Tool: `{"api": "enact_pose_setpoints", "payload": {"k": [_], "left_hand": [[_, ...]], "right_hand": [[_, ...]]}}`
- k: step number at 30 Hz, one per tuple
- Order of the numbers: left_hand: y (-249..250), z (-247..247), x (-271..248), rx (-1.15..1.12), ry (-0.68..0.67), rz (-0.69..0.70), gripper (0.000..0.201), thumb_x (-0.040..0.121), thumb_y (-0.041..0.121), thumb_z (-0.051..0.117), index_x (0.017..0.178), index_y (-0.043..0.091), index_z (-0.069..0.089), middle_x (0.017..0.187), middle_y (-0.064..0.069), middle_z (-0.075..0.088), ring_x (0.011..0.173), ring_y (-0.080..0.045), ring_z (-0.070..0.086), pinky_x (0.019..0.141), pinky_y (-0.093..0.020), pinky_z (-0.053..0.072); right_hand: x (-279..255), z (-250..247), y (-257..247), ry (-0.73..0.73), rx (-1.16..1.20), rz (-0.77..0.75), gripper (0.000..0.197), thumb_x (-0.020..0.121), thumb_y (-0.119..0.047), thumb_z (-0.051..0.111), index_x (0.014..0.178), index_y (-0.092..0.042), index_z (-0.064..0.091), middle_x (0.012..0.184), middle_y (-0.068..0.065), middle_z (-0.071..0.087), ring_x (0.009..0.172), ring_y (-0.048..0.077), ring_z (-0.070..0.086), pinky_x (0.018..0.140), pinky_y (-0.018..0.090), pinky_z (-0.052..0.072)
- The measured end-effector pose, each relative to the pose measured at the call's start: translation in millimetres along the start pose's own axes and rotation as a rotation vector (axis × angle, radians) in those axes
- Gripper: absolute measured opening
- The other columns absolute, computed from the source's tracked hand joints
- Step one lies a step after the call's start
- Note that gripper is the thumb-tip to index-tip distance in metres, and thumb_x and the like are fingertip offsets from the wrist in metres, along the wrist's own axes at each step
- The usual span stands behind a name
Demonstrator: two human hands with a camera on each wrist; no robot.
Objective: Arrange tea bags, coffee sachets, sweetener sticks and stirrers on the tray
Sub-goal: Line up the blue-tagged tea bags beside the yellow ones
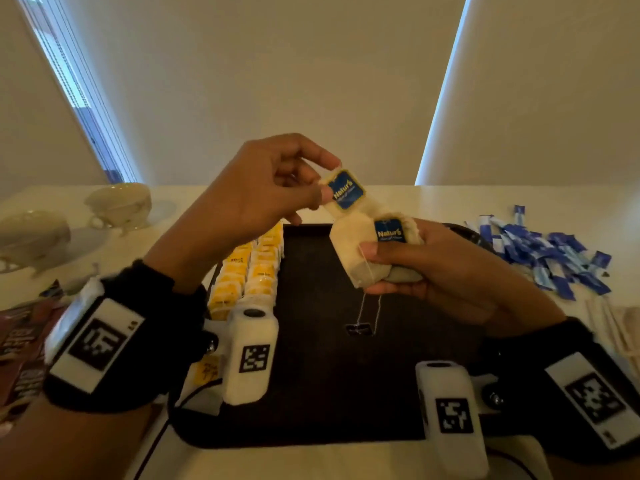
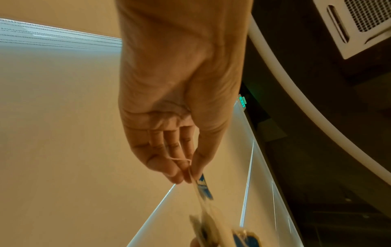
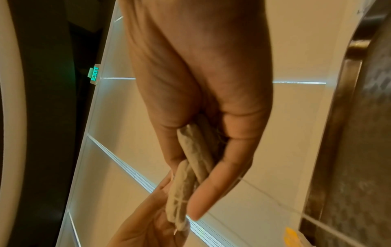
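Blue-tagged tea bag [image 1: 343,192], held above the far edge of the tray; pinched at its corner between thumb and fingertips of the left hand [image 1: 263,188]; its lower end touches the bundle below. Bundle of tea bags [image 1: 374,251], same blue tag, gripped in the right hand [image 1: 443,271] between thumb and curled fingers; seen edge-on in the right wrist view as flat stacked pouches [image 3: 190,175]; a thin string [image 1: 369,310] hangs from it with a small dark tag at its end, over the tray's middle. Tray [image 1: 318,393], dark, rectangular, on the counter [image 1: 450,202]; yellow-tagged tea bags [image 1: 251,271] stand in two rows along its 9 o'clock side. Blue and white sticks [image 1: 543,251], a loose heap on the counter at 3 o'clock of the tray. Two pale footed cups [image 1: 119,202] at 10 o'clock, well apart from the tray. Dark red sachets [image 1: 20,341] at 8 o'clock, partly hidden by the left wrist.
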State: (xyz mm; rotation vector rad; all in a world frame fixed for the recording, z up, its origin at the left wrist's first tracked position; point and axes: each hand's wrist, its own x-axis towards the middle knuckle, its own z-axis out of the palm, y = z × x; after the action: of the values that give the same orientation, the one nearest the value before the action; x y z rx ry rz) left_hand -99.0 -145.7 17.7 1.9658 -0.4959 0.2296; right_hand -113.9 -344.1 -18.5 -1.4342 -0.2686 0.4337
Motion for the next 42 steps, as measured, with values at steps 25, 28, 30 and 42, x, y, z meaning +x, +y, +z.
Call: {"api": "enact_pose_setpoints", "payload": {"k": [25, 28, 30, 42], "left_hand": [[-12, -24, -71, 0.626, -0.612, -0.401, 0.006, 0.080, 0.021, 0.071, 0.086, 0.024, 0.069, 0.077, 0.009, 0.072, 0.069, -0.006, 0.067, 0.062, -0.019, 0.052], [-35, -19, -71, 0.751, -0.558, -0.394, 0.005, 0.083, 0.027, 0.069, 0.087, 0.030, 0.067, 0.084, 0.011, 0.066, 0.074, -0.003, 0.061, 0.065, -0.019, 0.048], [-41, -18, -69, 0.799, -0.481, -0.362, 0.006, 0.084, 0.028, 0.069, 0.089, 0.030, 0.067, 0.086, 0.015, 0.061, 0.071, 0.000, 0.054, 0.060, -0.016, 0.038], [-45, -16, -79, 0.957, -0.373, -0.135, 0.022, 0.081, 0.032, 0.070, 0.094, 0.030, 0.052, 0.088, 0.015, 0.055, 0.079, -0.005, 0.055, 0.070, -0.026, 0.047]], "right_hand": [[-7, -10, -11, 0.183, 0.039, -0.074, 0.013, 0.090, -0.013, 0.054, 0.103, -0.013, 0.057, 0.091, 0.001, 0.070, 0.081, 0.009, 0.071, 0.063, 0.016, 0.055], [-7, -10, -12, 0.187, 0.056, -0.064, 0.015, 0.088, -0.013, 0.056, 0.103, -0.012, 0.058, 0.087, 0.001, 0.072, 0.081, 0.010, 0.071, 0.061, 0.017, 0.054], [-7, -11, -13, 0.188, 0.064, -0.066, 0.014, 0.088, -0.013, 0.056, 0.102, -0.012, 0.058, 0.081, -0.001, 0.074, 0.079, 0.009, 0.071, 0.060, 0.017, 0.054], [-9, -11, -11, 0.177, 0.097, -0.056, 0.018, 0.088, -0.012, 0.058, 0.105, -0.009, 0.058, 0.089, 0.004, 0.071, 0.081, 0.012, 0.071, 0.060, 0.019, 0.055]]}}
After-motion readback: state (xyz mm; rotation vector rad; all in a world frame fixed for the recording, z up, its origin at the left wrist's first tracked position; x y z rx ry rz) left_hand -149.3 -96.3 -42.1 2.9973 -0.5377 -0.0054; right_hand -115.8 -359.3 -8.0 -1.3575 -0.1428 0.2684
